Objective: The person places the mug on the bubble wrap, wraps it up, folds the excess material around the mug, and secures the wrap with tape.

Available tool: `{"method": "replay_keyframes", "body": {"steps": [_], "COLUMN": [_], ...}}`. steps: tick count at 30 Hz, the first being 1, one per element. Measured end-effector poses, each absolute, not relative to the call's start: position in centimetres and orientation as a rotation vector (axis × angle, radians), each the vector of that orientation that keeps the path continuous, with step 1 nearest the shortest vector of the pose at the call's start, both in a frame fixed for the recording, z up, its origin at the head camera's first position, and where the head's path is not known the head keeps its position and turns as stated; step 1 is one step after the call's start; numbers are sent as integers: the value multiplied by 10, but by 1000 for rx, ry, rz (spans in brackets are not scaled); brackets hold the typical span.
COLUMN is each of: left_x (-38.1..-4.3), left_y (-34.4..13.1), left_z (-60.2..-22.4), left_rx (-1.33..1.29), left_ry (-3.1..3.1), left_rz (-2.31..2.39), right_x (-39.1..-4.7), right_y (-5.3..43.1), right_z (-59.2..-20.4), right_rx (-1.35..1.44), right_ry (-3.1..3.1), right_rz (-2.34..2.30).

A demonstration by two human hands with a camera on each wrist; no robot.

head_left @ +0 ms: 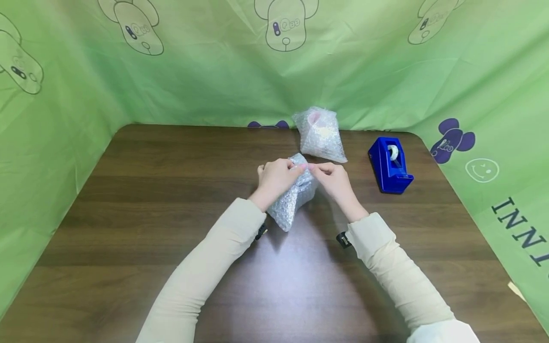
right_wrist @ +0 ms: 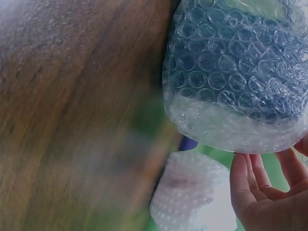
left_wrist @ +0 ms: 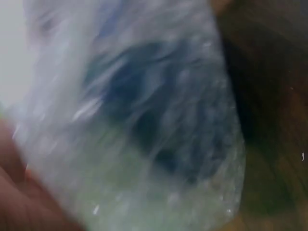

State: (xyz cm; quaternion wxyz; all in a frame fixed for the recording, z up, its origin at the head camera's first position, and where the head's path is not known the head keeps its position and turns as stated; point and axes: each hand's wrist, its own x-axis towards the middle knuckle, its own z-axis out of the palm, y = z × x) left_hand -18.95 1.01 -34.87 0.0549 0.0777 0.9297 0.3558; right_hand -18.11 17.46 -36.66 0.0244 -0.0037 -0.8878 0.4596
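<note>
A bubble-wrapped package (head_left: 296, 193) with something dark blue inside stands near the middle of the table. My left hand (head_left: 279, 177) grips its upper end, thumb and forefinger pinching the wrap at the top. From the other side my right hand (head_left: 336, 183) pinches at the same end, its fingertips meeting the left ones. In the right wrist view, the fingers of that hand (right_wrist: 274, 192) are at the end of the package (right_wrist: 236, 72), and the clear bubbles show well. The left wrist view is blurred, with the package (left_wrist: 159, 120) filling most of it and part of the left hand (left_wrist: 29, 197) at the edge.
Behind it, a second bubble-wrapped package (head_left: 320, 136) with something pinkish inside lies by the table's back edge. A blue tape dispenser (head_left: 391, 166) with a roll of tape stands at the back right. Green printed cloth (head_left: 206, 85) hangs around the wooden table (head_left: 171, 190).
</note>
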Motion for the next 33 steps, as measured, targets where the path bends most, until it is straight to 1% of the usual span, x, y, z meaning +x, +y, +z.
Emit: {"method": "replay_keyframes", "body": {"steps": [5,12,15,20,22,26,33], "left_x": [-183,-184,-189,-200,-204,-207,-203], "left_y": [21,21,16,-4,-13,-23,-18], "left_z": [-353,-352,-349,-346,-346,-345,-345], "left_rx": [163,130,189,461,530,523,474], "left_ry": [2943,2900,2809,2526,2379,2171,2171], "left_rz": [1056,1110,1126,1220,1278,1332,1326], "right_x": [-181,-181,-181,-181,-181,-180,-176], "right_y": [174,170,169,169,169,168,165], "right_z": [-367,-365,-365,-364,-363,-362,-358], "right_rx": [-8,1,6,14,25,32,69], "right_ry": [-2738,-2748,-2768,-2771,-2772,-2796,-2849], "right_rz": [1391,1325,1296,1292,1282,1234,1106]}}
